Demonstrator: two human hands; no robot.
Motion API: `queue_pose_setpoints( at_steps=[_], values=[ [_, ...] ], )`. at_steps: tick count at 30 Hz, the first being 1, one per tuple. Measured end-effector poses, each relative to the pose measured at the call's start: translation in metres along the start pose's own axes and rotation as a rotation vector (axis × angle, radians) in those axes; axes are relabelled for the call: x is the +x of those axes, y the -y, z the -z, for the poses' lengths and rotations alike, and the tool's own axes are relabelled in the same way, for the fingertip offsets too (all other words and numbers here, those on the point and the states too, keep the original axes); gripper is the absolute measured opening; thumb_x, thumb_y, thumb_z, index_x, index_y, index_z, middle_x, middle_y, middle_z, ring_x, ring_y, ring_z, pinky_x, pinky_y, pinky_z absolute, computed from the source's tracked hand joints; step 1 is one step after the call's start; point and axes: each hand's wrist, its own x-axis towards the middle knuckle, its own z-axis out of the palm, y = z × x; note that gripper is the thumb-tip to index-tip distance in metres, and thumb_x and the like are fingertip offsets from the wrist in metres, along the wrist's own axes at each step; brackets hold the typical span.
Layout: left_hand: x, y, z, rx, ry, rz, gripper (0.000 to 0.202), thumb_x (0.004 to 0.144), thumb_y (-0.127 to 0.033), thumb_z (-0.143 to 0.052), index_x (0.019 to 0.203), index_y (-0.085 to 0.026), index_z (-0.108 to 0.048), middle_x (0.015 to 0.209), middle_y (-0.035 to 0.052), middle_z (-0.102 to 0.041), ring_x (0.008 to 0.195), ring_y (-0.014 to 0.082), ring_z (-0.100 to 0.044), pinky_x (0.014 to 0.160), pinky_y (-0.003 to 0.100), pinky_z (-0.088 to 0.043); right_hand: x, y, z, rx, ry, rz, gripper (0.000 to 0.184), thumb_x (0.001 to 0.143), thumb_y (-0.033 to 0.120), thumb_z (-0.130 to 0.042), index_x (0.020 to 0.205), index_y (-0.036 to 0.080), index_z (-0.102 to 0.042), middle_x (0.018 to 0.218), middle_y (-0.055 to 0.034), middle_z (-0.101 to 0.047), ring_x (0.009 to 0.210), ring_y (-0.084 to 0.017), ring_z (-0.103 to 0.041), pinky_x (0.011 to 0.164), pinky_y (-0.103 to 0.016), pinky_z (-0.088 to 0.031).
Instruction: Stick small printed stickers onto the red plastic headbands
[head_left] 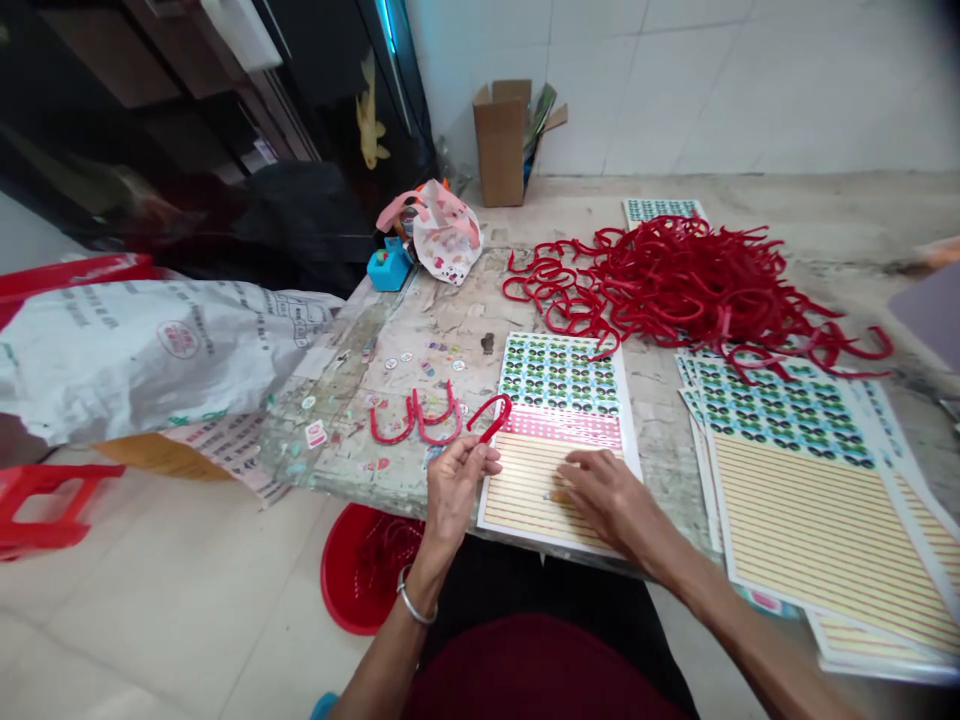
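In my left hand (455,485) is a red curved band (491,412), pinched near one end between thumb and fingers, its arc standing over the left edge of a sticker sheet. My right hand (604,490) is over the sheet's lower half, fingers apart and slightly bent; nothing held shows clearly. The sticker sheet (559,455) has green and blue motifs on top, a pink dotted strip and yellow striped rows below. To the left of it, several U-shaped red bands (420,420) lie on the table.
A big heap of red bands (690,280) lies at the back right. More sticker sheets (810,520) are stacked on the right. Behind stand a cardboard box (501,150), a patterned bag (448,235) and a blue container (388,268). A red basin (345,575) is on the floor.
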Motion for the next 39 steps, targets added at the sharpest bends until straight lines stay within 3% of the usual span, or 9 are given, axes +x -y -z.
queue_pose_setpoints(
  at_steps=[3,6,12,16,19,27,39],
  values=[
    [0.005,0.012,-0.001,-0.027,-0.041,0.011,0.021,0.073,-0.032,-0.062,0.081,-0.013,-0.061,0.070,0.0029,-0.066,0.056,0.0106,-0.061,0.061,0.024,-0.051,-0.018,0.004,-0.022,-0.033,0.008,-0.048,0.014,0.088,0.019,-0.043,0.087,0.022,-0.057,0.089,-0.0080,-0.058,0.083,-0.021,-0.052,0.071,-0.037,-0.043],
    [0.015,0.023,-0.007,-0.001,-0.089,-0.022,0.024,0.075,-0.035,-0.059,0.082,-0.013,-0.061,0.066,0.0025,-0.066,0.054,0.0104,-0.060,0.058,0.022,-0.050,-0.017,0.003,-0.025,0.026,-0.004,-0.085,0.013,0.088,0.019,-0.042,0.084,0.021,-0.054,0.084,-0.0069,-0.059,0.080,-0.020,-0.052,0.071,-0.036,-0.042],
    [0.033,0.034,-0.024,0.006,-0.091,-0.013,0.025,0.076,-0.036,-0.057,0.086,-0.013,-0.056,0.053,-0.0012,-0.061,0.050,0.0132,-0.062,0.053,0.023,-0.051,0.034,-0.015,-0.017,0.081,-0.052,-0.041,0.017,0.090,0.015,-0.038,0.098,0.019,-0.052,0.092,-0.0066,-0.059,0.087,-0.019,-0.053,0.076,-0.033,-0.037],
    [0.036,0.035,-0.028,-0.001,-0.085,0.008,0.024,0.078,-0.035,-0.054,0.088,-0.013,-0.053,0.057,-0.0001,-0.062,0.054,0.0150,-0.065,0.050,0.023,-0.053,0.073,-0.024,-0.030,-0.027,-0.032,0.014,0.019,0.090,0.017,-0.038,0.089,0.019,-0.056,0.083,-0.0051,-0.059,0.080,-0.019,-0.051,0.072,-0.032,-0.033],
    [0.037,0.035,-0.028,-0.002,-0.082,0.016,0.024,0.079,-0.035,-0.053,0.088,-0.013,-0.054,0.062,0.0014,-0.063,0.057,0.0152,-0.066,0.051,0.023,-0.053,0.087,-0.026,-0.041,-0.086,-0.021,0.045,0.018,0.091,0.023,-0.040,0.086,0.019,-0.057,0.081,-0.0054,-0.059,0.079,-0.018,-0.050,0.072,-0.032,-0.030],
    [0.039,0.038,-0.026,-0.022,-0.075,0.025,0.026,0.079,-0.036,-0.054,0.089,-0.013,-0.055,0.064,0.0016,-0.064,0.058,0.0153,-0.067,0.052,0.023,-0.055,0.094,-0.021,-0.045,-0.136,-0.007,0.109,0.020,0.091,0.022,-0.039,0.084,0.017,-0.057,0.079,-0.0060,-0.056,0.077,-0.018,-0.047,0.070,-0.030,-0.028],
    [0.038,0.038,-0.026,-0.012,-0.076,0.002,0.023,0.079,-0.034,-0.054,0.090,-0.013,-0.056,0.063,-0.0006,-0.061,0.058,0.0141,-0.066,0.056,0.025,-0.056,0.095,-0.021,-0.050,-0.101,-0.027,0.081,0.019,0.090,0.022,-0.040,0.082,0.017,-0.057,0.078,-0.0062,-0.056,0.076,-0.018,-0.047,0.069,-0.030,-0.030]
  ],
)
